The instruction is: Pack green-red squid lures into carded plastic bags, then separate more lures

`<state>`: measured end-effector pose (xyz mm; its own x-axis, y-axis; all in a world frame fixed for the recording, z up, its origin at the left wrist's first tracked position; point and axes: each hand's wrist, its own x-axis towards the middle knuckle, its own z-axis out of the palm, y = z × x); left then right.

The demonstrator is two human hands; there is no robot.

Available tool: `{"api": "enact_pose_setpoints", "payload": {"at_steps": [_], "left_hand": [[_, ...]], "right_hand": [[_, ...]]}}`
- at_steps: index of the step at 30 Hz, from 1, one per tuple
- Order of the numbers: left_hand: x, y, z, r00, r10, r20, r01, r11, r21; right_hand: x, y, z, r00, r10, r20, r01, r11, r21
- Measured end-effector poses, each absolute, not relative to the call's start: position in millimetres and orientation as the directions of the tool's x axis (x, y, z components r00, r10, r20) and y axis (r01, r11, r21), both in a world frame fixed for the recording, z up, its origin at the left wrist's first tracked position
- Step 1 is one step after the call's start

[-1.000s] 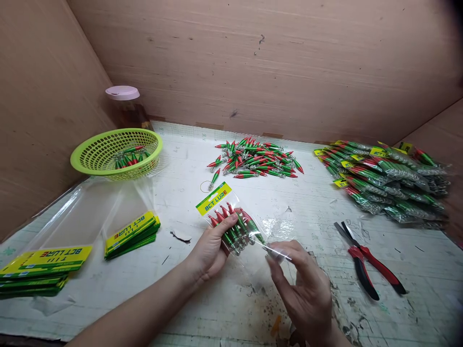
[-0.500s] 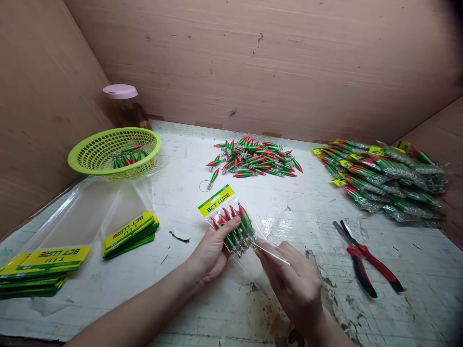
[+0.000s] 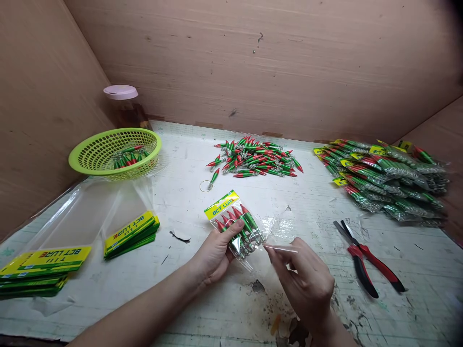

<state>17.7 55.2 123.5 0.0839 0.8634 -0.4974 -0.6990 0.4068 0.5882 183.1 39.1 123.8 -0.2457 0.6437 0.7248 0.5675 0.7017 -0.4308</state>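
Note:
A clear plastic bag of fishing lures is tilted above the table, several red-and-green lures side by side in it under a yellow-green header card printed BCT LURE. My left hand grips the bag from the left, its thumb pressed across the lures and its fingers behind. At the lower right end, beside the metal hooks, my right hand pinches the clear plastic edge of the bag. Whether that edge is a flap or a separate strip, I cannot tell.
Loose lures lie heaped at the back. Packed bags are piled on the right, behind red-and-black pliers. On the left are a green basket holding lures, clear plastic bags, header cards and a pink-lidded container.
The bag of lures has shifted slightly right and down with my left hand. My right hand has moved right, drawing the plastic edge outward.

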Motion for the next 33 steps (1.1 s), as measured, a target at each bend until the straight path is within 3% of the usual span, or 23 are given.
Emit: {"api": "enact_pose_setpoints", "payload": {"at_steps": [4,8,12,22,28,33], "left_hand": [[17.6,54.6,122.0,0.098,0.864,-0.493,-0.679,0.421,0.602],[17.1,54.2,119.6,0.125,0.88,-0.458,-0.657,0.419,0.626],[16.5,54.2,118.9,0.15,0.902,-0.404,-0.664,0.395,0.635],[16.2,54.1,119.2,0.211,0.89,-0.404,-0.629,0.44,0.641],[13.9,57.0,116.1,0.209,0.891,-0.402,-0.6,0.441,0.667],[13.2,57.6,113.8,0.22,0.885,-0.411,-0.571,0.458,0.681]], "right_hand": [[189.3,42.1,121.0,-0.076,0.799,0.596,0.557,0.53,-0.639],[191.9,44.3,119.1,-0.151,0.895,0.419,0.512,0.434,-0.741],[187.1,43.9,121.6,-0.269,0.882,0.387,0.451,0.47,-0.758],[193.2,47.6,118.0,-0.346,0.883,0.316,0.399,0.444,-0.802],[190.7,49.7,109.0,-0.318,0.93,0.182,0.362,0.297,-0.884],[198.1,54.4,113.3,-0.432,0.868,0.247,0.358,0.416,-0.836]]}}
